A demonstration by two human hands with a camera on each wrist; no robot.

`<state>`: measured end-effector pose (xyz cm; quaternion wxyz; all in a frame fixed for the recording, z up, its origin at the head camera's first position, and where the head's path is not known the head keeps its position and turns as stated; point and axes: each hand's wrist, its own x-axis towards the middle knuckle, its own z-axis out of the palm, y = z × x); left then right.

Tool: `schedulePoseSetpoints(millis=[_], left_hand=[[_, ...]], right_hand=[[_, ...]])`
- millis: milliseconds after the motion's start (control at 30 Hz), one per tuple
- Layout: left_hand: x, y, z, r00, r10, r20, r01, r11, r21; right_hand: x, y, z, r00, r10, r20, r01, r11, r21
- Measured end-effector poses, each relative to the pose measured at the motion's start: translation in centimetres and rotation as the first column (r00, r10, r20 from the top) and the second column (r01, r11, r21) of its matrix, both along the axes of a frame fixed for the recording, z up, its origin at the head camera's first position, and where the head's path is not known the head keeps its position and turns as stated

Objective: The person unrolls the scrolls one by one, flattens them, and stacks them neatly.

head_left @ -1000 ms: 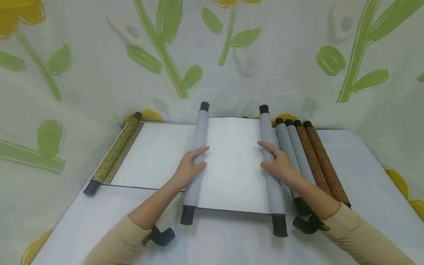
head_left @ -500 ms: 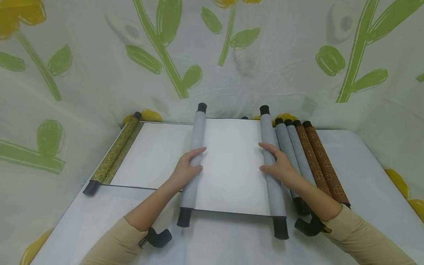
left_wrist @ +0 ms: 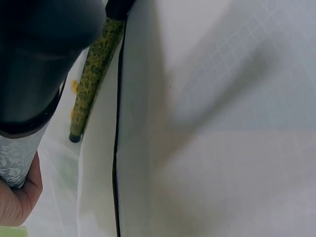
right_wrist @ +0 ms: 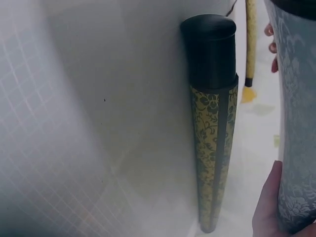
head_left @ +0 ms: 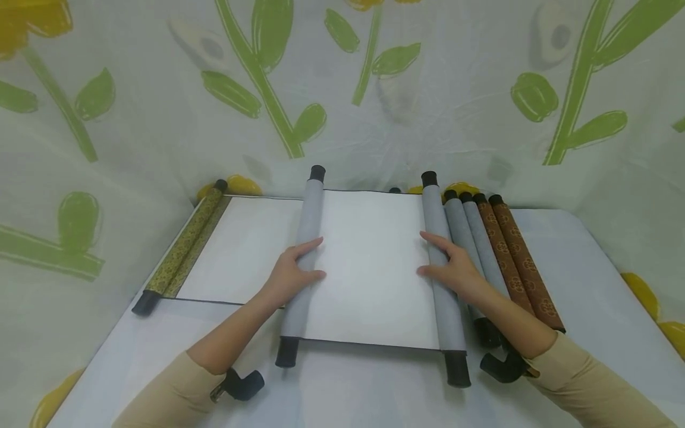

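Note:
A partly unrolled scroll [head_left: 374, 273] with pale grey patterned rollers and black end knobs is held above the table. My left hand [head_left: 286, 273] grips its left roller, thumb and fingers on either side. The right roller is gripped likewise by my right hand [head_left: 455, 267]. Blank white paper stretches between the two hands. Behind and below lies a second open scroll [head_left: 243, 246], whose yellow-green roller [head_left: 187, 244] is at the left. In the right wrist view another yellow-green floral roller [right_wrist: 210, 148] lies on the table under the held scroll; the head view hides it.
To the right, grey rolled scrolls [head_left: 473, 244] and brown flower-patterned scrolls [head_left: 519, 255] lie side by side on the white table [head_left: 578, 285]. A curtain [head_left: 460, 107] printed with plants hangs behind. Black curved pieces [head_left: 243, 385] sit at both wrists.
My left hand has moved left with its roller, and the right hand shifted slightly right and down. More white paper shows between the rollers; the other scrolls stay put.

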<state>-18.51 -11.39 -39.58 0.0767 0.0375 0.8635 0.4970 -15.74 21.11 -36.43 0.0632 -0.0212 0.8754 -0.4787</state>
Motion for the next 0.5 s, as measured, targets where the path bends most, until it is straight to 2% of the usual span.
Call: schedulePoseSetpoints(millis=[133,333,500], left_hand=[[0.2,-0.4,0.1,1.000,0.004,-0.003,-0.004,1.000,-0.014],[0.4,-1.2,0.1,1.000,0.004,-0.003,-0.004,1.000,-0.015],[0.4,-2.0,-0.2,0.999,-0.019,-0.041,0.019,1.000,-0.006]], right_hand=[[0.0,-0.3,0.2,1.000,-0.002,0.022,0.001,0.999,0.032],[-0.1,-0.6,0.2,1.000,0.020,0.023,-0.020,1.000,-0.014],[0.0,-0.2,0.0,0.999,0.033,0.020,-0.033,0.999,-0.025]])
